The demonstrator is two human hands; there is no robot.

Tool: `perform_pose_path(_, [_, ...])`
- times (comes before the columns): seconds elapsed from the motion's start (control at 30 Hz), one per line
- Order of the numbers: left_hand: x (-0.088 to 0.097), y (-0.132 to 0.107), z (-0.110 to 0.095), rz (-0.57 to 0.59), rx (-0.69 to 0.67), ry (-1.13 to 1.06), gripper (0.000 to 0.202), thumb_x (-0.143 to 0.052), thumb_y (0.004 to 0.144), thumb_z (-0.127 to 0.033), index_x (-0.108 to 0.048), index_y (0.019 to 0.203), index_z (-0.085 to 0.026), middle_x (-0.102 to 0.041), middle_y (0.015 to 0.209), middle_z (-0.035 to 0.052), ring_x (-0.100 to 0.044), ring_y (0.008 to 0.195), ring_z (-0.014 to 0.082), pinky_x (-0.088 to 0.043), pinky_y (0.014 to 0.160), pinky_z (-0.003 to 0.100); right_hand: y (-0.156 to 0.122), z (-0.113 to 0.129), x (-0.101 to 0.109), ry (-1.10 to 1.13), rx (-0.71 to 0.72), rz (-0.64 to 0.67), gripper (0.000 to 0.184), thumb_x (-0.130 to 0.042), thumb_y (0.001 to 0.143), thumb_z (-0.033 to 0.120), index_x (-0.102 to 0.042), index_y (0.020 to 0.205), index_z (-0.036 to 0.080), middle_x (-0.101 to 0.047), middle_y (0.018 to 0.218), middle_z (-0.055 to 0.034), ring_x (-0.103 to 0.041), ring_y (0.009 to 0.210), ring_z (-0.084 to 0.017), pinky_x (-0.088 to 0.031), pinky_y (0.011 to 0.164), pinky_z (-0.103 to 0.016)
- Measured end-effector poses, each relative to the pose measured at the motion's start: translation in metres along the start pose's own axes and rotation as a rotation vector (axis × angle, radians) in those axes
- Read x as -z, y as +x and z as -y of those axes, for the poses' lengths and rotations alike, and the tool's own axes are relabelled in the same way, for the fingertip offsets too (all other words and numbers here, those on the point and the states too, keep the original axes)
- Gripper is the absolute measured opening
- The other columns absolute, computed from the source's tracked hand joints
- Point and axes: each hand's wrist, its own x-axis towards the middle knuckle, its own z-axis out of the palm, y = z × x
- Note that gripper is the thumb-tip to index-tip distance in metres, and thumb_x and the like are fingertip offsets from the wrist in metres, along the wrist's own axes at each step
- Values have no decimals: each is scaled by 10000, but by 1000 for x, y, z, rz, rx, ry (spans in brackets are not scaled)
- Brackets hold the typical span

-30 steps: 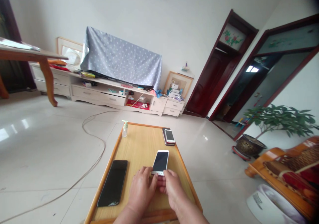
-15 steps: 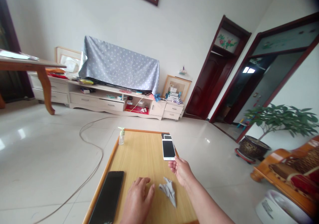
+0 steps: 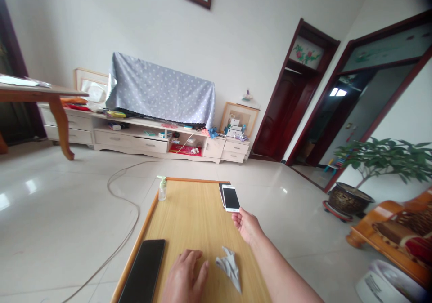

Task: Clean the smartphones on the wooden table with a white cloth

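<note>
A white smartphone (image 3: 231, 198) with a dark screen is pinched at its near corner by my right hand (image 3: 247, 224). It lies over a dark flat item (image 3: 221, 190), partly hidden beneath it, at the table's far right corner. My left hand (image 3: 186, 274) rests near the front of the wooden table (image 3: 189, 213), fingers loosely bent and apart, holding nothing. Left of it lies a large black smartphone (image 3: 143, 269) along the table's edge. Between my hands sits a crumpled grey cloth (image 3: 230, 267).
A small pump bottle (image 3: 162, 189) stands at the table's far left corner. A cable (image 3: 137, 213) winds over the floor to the left. To the right are a potted plant (image 3: 351, 199), a wooden chair (image 3: 388, 224) and a white bucket (image 3: 381, 285). A low cabinet (image 3: 128, 141) lines the wall.
My right hand has moved the white smartphone slightly right and away from me, so it now overlaps the dark item more. My left hand stays in much the same place; the view has shifted a little.
</note>
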Motion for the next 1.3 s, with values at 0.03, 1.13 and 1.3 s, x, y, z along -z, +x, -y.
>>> perform_pose_path(0.03, [0, 0, 0, 5, 0, 3, 356, -462, 965, -511, -680, 1058, -245, -686, 1095, 90, -655, 1035, 238, -512, 921, 355, 3, 0, 0, 11, -6, -7, 190, -691, 929, 309, -639, 912, 127, -717, 733, -68, -695, 642, -127, -521, 531, -172])
perform_pose_path(1.13, [-3, 3, -2, -2, -31, 50, 296, -476, 974, -463, -670, 1060, -258, -675, 1092, 70, -643, 1032, 224, -494, 913, 348, 48, -5, -15, 206, -32, -197, 157, -694, 942, 296, -625, 927, 157, -703, 741, -17, -711, 674, -113, -616, 616, -187])
perform_pose_path(1.3, [-2, 3, -2, 10, -26, 43, 297, -478, 972, -459, -670, 1057, -250, -671, 1089, 75, -640, 1026, 225, -490, 919, 358, 49, -6, -18, 206, -27, -209, 193, -686, 948, 338, -622, 921, 158, -705, 748, -21, -712, 678, -112, -620, 626, -191])
